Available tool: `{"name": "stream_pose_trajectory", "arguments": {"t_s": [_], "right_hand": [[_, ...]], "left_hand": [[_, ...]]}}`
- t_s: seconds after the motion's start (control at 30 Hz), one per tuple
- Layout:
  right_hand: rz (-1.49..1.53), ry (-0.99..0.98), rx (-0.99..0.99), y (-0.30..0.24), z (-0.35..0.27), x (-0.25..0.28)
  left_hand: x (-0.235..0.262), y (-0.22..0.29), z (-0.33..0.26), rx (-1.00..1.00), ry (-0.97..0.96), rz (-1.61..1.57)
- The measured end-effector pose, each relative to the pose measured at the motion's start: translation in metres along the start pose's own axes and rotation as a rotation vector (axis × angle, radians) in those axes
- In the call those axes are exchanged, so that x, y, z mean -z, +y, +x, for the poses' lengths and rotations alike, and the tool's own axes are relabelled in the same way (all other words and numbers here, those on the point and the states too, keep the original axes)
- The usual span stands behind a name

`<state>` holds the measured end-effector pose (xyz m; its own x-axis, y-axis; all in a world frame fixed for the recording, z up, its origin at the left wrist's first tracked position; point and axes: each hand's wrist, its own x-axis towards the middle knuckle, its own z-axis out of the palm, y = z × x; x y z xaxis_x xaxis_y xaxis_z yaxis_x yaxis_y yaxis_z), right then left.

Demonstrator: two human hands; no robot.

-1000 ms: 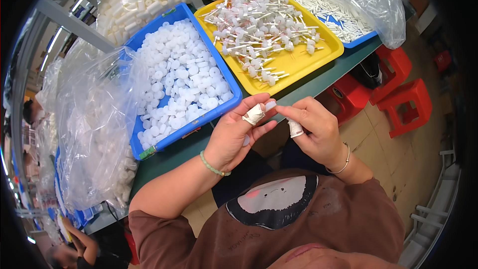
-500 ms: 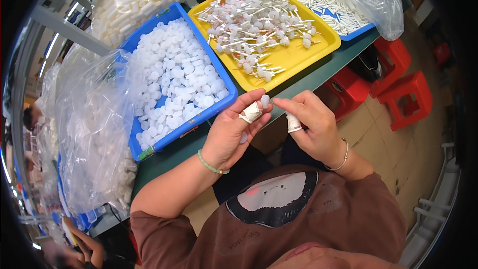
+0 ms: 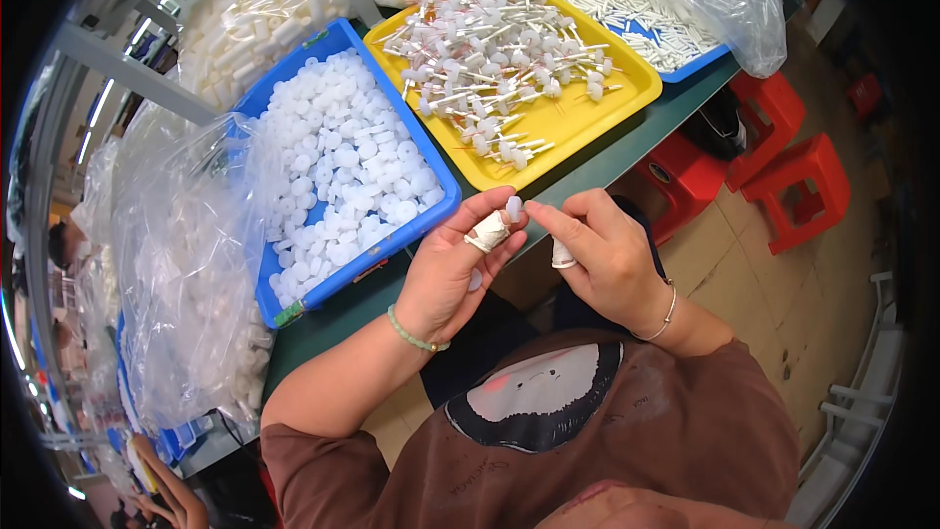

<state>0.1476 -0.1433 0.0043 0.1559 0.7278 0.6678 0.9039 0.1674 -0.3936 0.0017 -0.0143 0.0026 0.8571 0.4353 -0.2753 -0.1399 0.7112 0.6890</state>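
Note:
Above the front edge of the table, my left hand [image 3: 452, 257] is closed, pinching a small translucent white plastic disc [image 3: 514, 207] between thumb and forefinger. A second, similar disc [image 3: 476, 279] rests against its palm. White tape wraps the left thumb. My right hand [image 3: 609, 253] is just to the right, its forefinger stretched out with the tip close to the pinched disc; I cannot tell whether they touch. Its other fingers curl inward, and whatever they hold is hidden. The right thumb is taped too.
Ahead stand a blue tray [image 3: 448, 208] of loose white discs, a yellow tray [image 3: 565, 137] of discs on thin sticks, and another blue tray [image 3: 707, 63] of short white tubes. Clear plastic bags [image 3: 186, 264] crowd the left. Red stools [image 3: 809, 181] stand on the right.
Both hands have shifted slightly down and left in the picture, and the right forefinger remains by the pinched disc. The view has tilted a little; the trays stay in place.

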Motion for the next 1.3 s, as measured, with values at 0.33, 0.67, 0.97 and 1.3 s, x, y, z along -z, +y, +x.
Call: {"name": "stream_pose_trajectory", "arguments": {"t_s": [0.33, 0.67, 0.97, 1.3], "right_hand": [[-0.093, 0.021, -0.032, -0.005, 0.004, 0.002], [0.349, -0.044, -0.242, -0.006, 0.005, 0.0], [0.229, -0.044, -0.053, 0.002, 0.005, -0.008], [0.296, 0.019, -0.048, 0.007, 0.01, -0.012]], "left_hand": [[0.0, -0.001, 0.001, -0.035, 0.002, 0.06], [-0.006, 0.003, -0.002, -0.009, 0.035, 0.067], [-0.008, 0.005, -0.003, 0.029, 0.016, 0.121], [-0.003, 0.007, -0.002, 0.062, 0.027, 0.215]]}}
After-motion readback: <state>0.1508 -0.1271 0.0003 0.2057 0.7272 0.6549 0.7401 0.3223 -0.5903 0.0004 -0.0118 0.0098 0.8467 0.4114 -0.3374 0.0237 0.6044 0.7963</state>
